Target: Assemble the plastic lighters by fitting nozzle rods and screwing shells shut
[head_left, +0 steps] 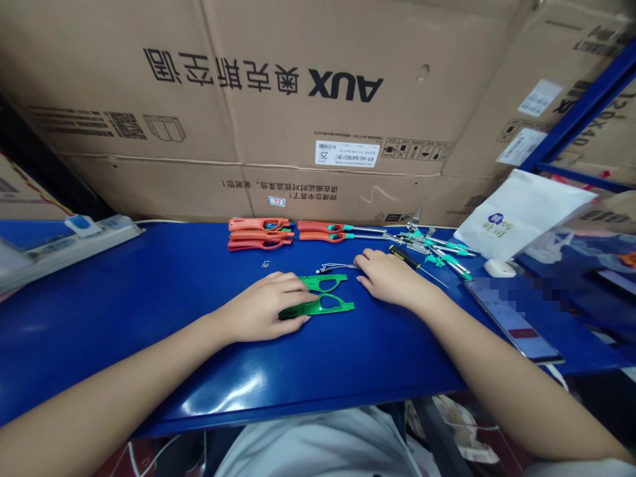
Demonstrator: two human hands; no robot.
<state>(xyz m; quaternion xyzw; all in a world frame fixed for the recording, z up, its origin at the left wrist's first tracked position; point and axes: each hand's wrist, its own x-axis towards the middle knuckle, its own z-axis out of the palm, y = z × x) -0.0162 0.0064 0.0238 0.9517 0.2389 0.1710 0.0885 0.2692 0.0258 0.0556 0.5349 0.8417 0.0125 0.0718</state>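
Two green lighter casing halves (336, 305) lie side by side on the blue table. My left hand (271, 308) rests over their left ends, with its fingers curled down on the nearer half; the covered ends are hidden. To the right, my right hand (390, 278) has its fingertips pinched at a small part with thin white wires (334, 267). Just behind that hand lies a black and yellow screwdriver (403, 256). Red lighter casings (260, 234) are stacked behind my left hand, and two red lighters with metal rods (322, 232) lie beside them.
Teal-ended metal rods and small parts (442, 248) are piled at the back right. A phone (514, 324), a white earbud case (499, 268) and a white paper bag (521, 212) are on the right. A power strip (64, 248) lies at left, and a large cardboard box (278, 126) stands behind.
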